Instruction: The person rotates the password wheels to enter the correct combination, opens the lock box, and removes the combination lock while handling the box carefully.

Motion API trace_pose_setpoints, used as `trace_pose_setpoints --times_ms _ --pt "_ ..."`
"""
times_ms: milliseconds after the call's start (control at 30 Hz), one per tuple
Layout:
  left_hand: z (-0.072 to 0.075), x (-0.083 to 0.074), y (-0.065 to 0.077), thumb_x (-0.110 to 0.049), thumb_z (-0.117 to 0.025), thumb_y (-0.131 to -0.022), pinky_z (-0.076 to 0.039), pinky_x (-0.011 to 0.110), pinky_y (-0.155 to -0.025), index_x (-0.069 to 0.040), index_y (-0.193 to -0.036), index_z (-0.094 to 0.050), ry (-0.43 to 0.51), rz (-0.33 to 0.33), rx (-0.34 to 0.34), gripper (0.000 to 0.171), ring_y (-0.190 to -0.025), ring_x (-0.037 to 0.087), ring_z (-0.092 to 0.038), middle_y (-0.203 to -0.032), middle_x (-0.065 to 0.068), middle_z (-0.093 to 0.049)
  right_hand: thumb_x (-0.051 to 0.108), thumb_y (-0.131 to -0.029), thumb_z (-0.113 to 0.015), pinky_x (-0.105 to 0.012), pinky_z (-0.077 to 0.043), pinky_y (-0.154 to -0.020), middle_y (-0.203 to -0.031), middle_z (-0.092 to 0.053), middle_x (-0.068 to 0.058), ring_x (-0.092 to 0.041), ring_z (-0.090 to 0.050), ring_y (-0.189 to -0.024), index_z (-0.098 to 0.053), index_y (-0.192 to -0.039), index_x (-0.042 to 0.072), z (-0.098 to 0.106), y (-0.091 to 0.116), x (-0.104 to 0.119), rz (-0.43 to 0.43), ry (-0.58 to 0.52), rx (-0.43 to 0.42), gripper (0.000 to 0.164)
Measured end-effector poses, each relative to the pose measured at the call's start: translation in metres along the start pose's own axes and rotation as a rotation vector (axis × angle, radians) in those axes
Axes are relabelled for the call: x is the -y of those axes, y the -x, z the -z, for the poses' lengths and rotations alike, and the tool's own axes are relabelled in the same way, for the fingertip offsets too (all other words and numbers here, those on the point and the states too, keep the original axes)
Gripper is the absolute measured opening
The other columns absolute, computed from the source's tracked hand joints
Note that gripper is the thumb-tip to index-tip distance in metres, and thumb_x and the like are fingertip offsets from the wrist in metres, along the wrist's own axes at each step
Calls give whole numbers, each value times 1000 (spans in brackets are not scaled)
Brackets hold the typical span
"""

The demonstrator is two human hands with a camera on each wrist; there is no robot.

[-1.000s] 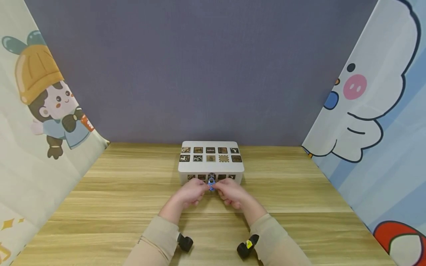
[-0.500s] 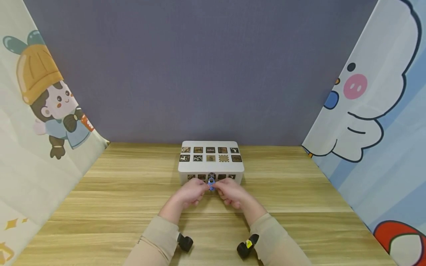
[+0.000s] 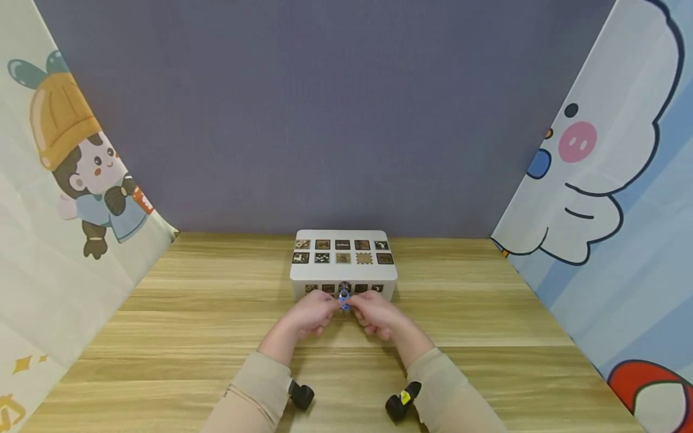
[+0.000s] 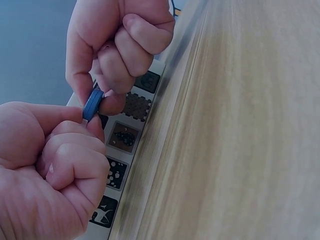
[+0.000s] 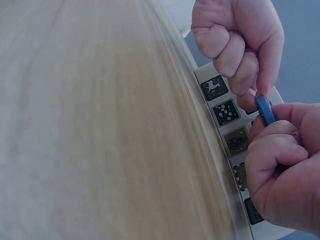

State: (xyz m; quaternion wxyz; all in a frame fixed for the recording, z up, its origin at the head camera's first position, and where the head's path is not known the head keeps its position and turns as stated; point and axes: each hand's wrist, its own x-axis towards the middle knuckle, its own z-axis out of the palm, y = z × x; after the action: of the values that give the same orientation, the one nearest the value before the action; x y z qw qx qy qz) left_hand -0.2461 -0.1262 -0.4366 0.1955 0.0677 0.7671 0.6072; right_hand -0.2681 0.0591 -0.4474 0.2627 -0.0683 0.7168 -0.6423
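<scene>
A small blue padlock (image 3: 344, 299) hangs at the metal clasp (image 3: 344, 285) on the front of a white box (image 3: 343, 273) printed with dark square pictures. From the left, my left hand (image 3: 314, 311) pinches the padlock between thumb and forefinger. My right hand (image 3: 377, 313) pinches its other side in the same manner. In the left wrist view the blue padlock body (image 4: 93, 104) shows edge-on between both sets of fingertips, and the other fingers of each hand are curled in. The fingers cover part of the padlock and of the box front.
The box stands on a wood-grain table (image 3: 227, 288) near its back edge, before a grey-purple wall panel (image 3: 335, 120). Cartoon-printed cloths hang at the left (image 3: 32, 252) and right (image 3: 612, 240). Each wrist wears a small black camera.
</scene>
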Motion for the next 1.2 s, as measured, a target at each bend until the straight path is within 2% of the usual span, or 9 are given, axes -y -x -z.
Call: trace_pose_setpoints --times_ms 300,900,1200 --pt "0 0 0 -21 -54 -93 -27 20 -35 7 -101 -63 7 4 -26 31 -38 7 -29 -51 -7 -35 26 -90 -56 -21 -17 -35 -49 -29 6 -7 -21 -39 -55 -86 -5 1 0 1 6 -3 11 31" --pt "1 2 -1 -22 -54 -94 -26 20 -35 7 -103 -62 24 1 -11 32 -37 7 -29 -50 -7 -34 32 -89 -60 -21 -18 -36 -51 -30 6 -7 -21 -41 -57 -98 -9 5 0 -1 -11 4 18 42" --pt "1 2 -1 -22 -54 -94 -27 20 -35 7 -102 -63 14 -6 -13 31 -37 7 -29 -50 -7 -35 33 -90 -59 -21 -18 -36 -51 -28 7 -8 -21 -41 -67 -102 2 20 3 1 -13 -4 26 34"
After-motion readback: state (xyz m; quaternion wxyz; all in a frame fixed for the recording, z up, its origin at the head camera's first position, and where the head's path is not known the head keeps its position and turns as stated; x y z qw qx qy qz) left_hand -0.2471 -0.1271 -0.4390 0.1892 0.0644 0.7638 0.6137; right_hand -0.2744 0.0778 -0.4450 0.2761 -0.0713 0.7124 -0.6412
